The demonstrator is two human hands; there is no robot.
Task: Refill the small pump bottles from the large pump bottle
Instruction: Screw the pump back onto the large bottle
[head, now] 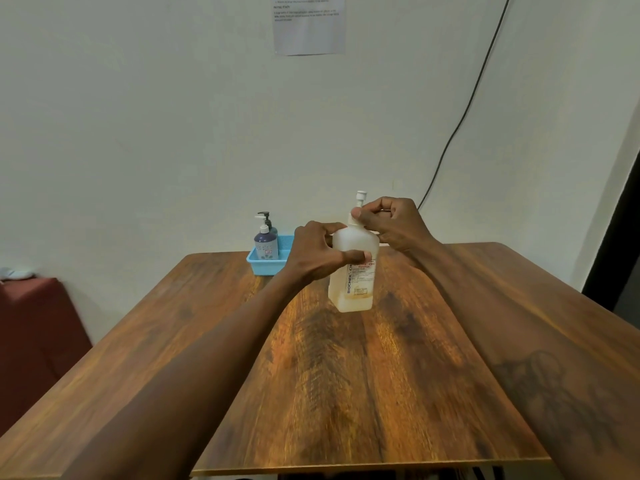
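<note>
Head view, from near to far. The brown tabletop (pixel 346 393) fills the bottom of the frame, and two bare arms reach across it. In the middle of the frame is the big bottle (pixel 356 271). It seems to stand on the tabletop, but I cannot tell for sure. The left hand (pixel 318 252) grips its side, with the fingers and thumb curled round it. The right hand (pixel 391 220) pinches the neck just under the white pump (pixel 360 199), as if to twist it off.

Only a little yellow soap shows at the bottom, so it may not be enough for every bottle. If the right hand twists hard and the left hand lets go a bit, the big bottle could tip or spin. When the pump comes out, its tube may drip soap on the wood.

Farther back, left of the middle, two small bottles (pixel 266 242) stand in a blue tray (pixel 263 265), well apart from the big one. Their pumps are on. Pouring into such small necks could spill.

On the wall at the top hangs a paper (pixel 309 24).
</note>
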